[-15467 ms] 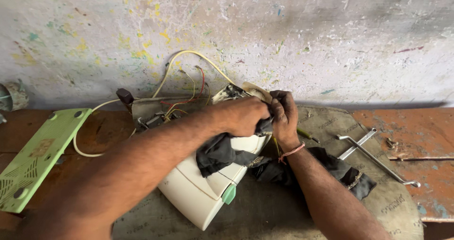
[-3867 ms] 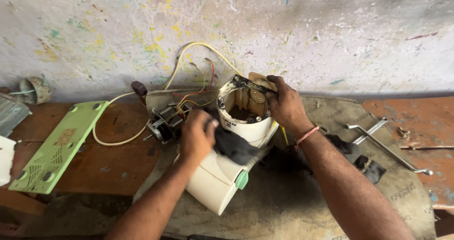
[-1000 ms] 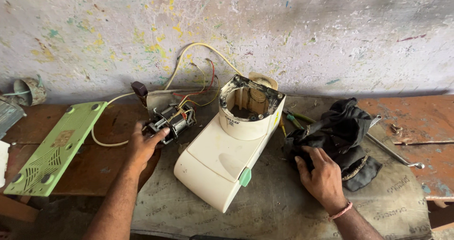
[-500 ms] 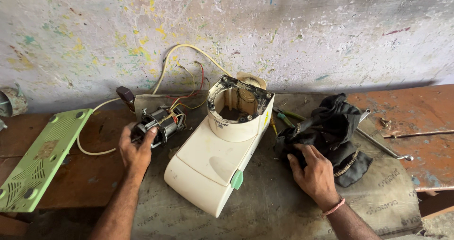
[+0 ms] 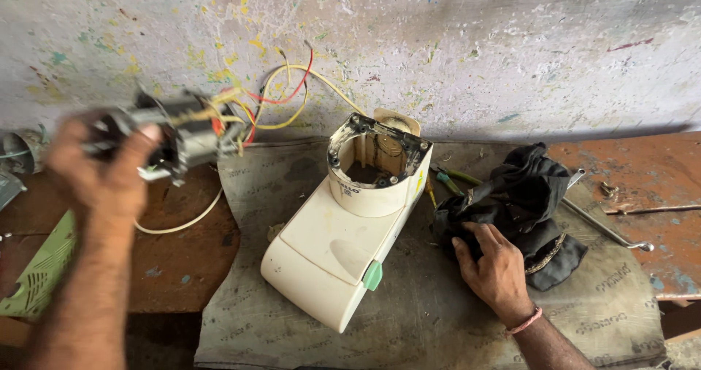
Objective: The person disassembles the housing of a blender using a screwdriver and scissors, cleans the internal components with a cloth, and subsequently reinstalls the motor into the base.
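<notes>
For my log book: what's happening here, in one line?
left hand: holds motor up | right hand: on black cloth | mixer body: empty

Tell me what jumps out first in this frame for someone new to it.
The cream appliance housing lies tilted mid-bench on a grey mat, its round top opening empty and grimy. The left hand holds a small motor lifted above the bench, motion-blurred, trailing red and yellow wires. The right hand rests on a black rag to the housing's right.
</notes>
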